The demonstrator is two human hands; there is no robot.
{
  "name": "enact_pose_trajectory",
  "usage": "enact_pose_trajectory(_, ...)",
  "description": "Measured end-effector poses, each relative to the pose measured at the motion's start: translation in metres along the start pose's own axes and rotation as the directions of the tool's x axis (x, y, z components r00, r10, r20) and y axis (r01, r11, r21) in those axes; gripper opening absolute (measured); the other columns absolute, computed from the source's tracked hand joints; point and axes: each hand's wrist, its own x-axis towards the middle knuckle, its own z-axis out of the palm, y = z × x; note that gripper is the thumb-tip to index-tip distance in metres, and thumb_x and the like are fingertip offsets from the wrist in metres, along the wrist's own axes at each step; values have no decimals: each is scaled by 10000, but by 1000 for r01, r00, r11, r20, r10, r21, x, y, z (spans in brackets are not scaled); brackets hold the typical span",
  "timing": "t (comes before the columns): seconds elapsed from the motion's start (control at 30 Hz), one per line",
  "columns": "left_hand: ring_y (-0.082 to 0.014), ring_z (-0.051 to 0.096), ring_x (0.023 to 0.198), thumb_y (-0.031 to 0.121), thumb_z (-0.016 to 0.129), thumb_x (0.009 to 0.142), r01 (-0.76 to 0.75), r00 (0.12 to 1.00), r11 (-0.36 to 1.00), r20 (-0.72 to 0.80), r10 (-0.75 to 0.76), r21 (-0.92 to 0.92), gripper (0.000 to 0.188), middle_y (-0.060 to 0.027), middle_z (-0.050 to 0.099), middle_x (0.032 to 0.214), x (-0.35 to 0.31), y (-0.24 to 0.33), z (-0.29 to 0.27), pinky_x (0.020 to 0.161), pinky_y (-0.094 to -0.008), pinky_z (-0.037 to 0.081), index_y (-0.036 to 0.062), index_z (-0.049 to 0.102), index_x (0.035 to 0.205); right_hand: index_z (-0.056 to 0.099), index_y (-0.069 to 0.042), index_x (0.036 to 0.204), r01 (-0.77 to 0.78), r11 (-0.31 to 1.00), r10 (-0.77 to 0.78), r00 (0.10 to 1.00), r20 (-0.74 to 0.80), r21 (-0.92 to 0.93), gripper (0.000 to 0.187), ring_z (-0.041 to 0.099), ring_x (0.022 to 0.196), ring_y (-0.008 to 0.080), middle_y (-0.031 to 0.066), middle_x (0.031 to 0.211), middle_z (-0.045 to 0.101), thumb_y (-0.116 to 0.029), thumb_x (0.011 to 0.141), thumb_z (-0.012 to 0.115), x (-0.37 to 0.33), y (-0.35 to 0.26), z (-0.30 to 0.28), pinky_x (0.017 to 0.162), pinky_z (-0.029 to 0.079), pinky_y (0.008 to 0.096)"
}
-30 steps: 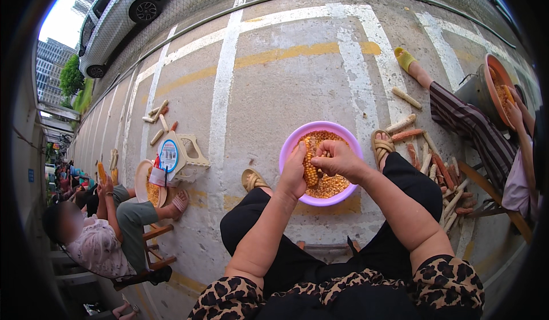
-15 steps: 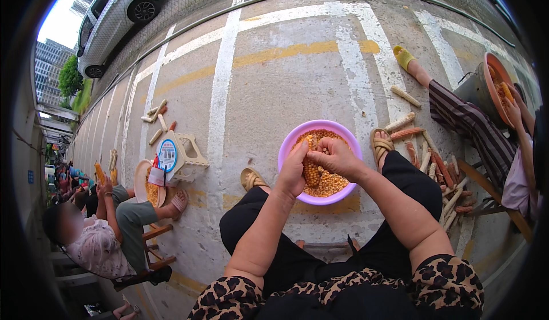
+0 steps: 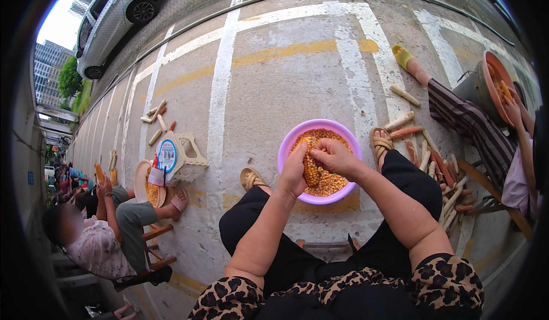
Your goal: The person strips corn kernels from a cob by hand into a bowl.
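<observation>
Between my hands is a yellow ear of corn [image 3: 311, 171], held over a purple basin [image 3: 357, 143]. My left hand [image 3: 294, 168] is wrapped round the ear from its left side. On the other side, my right hand [image 3: 336, 157] presses its thumb and bent fingers against the kernels near the upper end. Loose corn kernels [image 3: 331, 186] fill the bottom of the basin, which stands on the ground between my sandalled feet. Part of the ear is hidden behind my fingers.
Stripped corn cobs [image 3: 449, 174] lie heaped right of my foot. A co-worker on the right handles corn over an orange basin [image 3: 496, 88]. At left, another sits by a pale basin [image 3: 141, 186] and a plastic stool [image 3: 186, 151]. More cobs [image 3: 155, 121] lie beyond.
My right thumb and fingers have shifted slightly on the ear, and more of its kernels show between my hands. The basin has stayed in place.
</observation>
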Motion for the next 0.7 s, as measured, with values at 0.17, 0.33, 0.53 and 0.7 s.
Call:
enact_pose_trajectory(0.17, -155, 567, 930, 233, 410, 947, -20, 999, 1000, 31, 21, -23, 297, -96, 565, 1063, -1, 4, 1, 810, -299, 469, 18, 489, 1136, 466, -77, 763, -110, 982, 96, 991, 94, 151, 175, 419, 516, 34, -18, 623, 470, -193, 884, 515, -1, -7, -5, 430, 314, 172)
enact_pose_trajectory(0.33, -169, 577, 919, 235, 420, 944, -88, 995, 995, -51, 91, 51, 297, -99, 573, 1039, 3, 5, -4, 801, -305, 478, 15, 486, 1132, 532, -1, 761, 5, 896, -20, 999, -29, -443, 153, 575, 639, 252, 139, 717, 588, -149, 798, 531, 4, 7, -13, 598, 455, 363)
enact_pose_trajectory(0.53, -173, 594, 851, 246, 418, 950, -152, 974, 987, -178, 141, -50, 302, -105, 587, 983, -2, 14, 4, 730, -306, 514, -17, 510, 1067, 592, 5, 751, 57, 642, -75, 997, 11, -765, 202, 599, 777, 363, 220, 765, 606, -193, 762, 558, 0, 22, -8, 718, 474, 440)
enact_pose_trajectory(0.7, -153, 565, 618, 344, 442, 932, -187, 971, 982, -148, 186, 10, 332, -73, 548, 779, 0, 14, 2, 517, -322, 502, 26, 494, 1011, 595, 13, 731, 81, 680, -121, 993, -3, -729, 241, 601, 750, 346, 214, 740, 601, -220, 784, 565, -2, 8, -8, 685, 469, 434)
